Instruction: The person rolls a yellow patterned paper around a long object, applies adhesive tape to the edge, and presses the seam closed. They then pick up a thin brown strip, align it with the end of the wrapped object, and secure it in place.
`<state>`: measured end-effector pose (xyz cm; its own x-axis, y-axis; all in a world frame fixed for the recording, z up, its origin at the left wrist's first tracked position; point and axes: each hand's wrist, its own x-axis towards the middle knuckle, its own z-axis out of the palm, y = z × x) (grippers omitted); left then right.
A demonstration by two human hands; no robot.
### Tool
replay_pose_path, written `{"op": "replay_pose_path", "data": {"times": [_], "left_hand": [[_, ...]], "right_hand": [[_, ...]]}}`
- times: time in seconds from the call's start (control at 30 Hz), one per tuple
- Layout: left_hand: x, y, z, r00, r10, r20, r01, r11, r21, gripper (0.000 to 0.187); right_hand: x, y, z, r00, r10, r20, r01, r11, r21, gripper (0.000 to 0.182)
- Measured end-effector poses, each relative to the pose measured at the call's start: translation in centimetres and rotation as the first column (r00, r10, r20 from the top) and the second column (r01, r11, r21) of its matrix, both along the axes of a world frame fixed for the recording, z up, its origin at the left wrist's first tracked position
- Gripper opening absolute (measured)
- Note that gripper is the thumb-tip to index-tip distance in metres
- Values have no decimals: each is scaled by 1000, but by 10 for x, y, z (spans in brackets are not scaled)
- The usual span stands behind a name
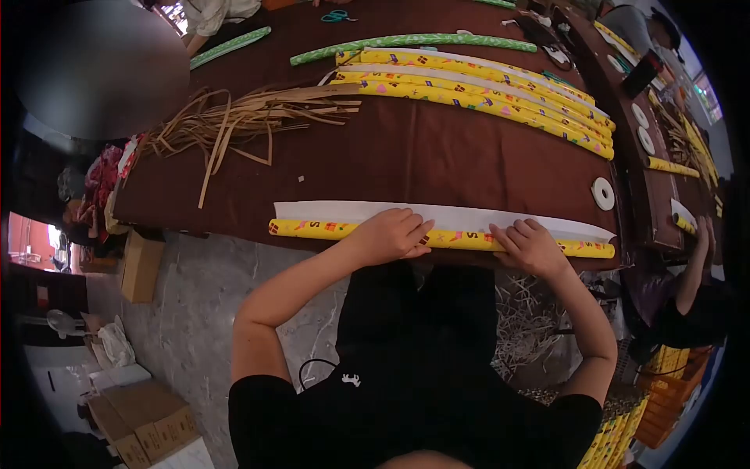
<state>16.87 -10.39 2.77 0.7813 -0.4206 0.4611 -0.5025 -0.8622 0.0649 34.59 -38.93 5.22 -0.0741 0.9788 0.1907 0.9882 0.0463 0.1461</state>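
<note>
A yellow patterned roll of wrapping paper [312,228] lies along the table's near edge, its white underside showing as a loose flap behind it. My left hand [393,234] is closed on the roll near its middle, with fingers curled over the top. Further right, my right hand [532,246] grips the same roll, its fingers bent over the paper and the thumb side on the front. Parts of the roll under both hands are hidden.
Several yellow rolls [476,98] lie at the back of the brown table [453,156], beside green rolls [414,43]. Brown paper strips [242,117] spread at the left. A white tape roll [602,193] sits right; teal scissors [338,16] lie far back. Another person's hand [705,238] shows right.
</note>
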Motion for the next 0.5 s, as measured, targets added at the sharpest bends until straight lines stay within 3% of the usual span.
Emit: {"op": "replay_pose_path", "data": {"times": [0.17, 0.27, 0.33, 0.5], "left_hand": [[-4, -10, 6, 998, 26, -53, -23, 998, 63, 48], [-12, -21, 4, 970, 226, -87, -220, 972, 77, 51], [-14, -25, 9, 974, 217, -66, -214, 975, 55, 49], [-8, -24, 14, 978, 186, -98, -188, 982, -9, 45]], "right_hand": [[0, -6, -9, 995, -90, -41, 91, 996, 2, 59], [6, -4, -14, 994, -57, -93, 61, 997, 39, 60], [9, -3, -12, 994, -44, -97, 49, 998, 44, 62], [10, -1, -9, 996, -65, -67, 70, 994, 84, 43]]}}
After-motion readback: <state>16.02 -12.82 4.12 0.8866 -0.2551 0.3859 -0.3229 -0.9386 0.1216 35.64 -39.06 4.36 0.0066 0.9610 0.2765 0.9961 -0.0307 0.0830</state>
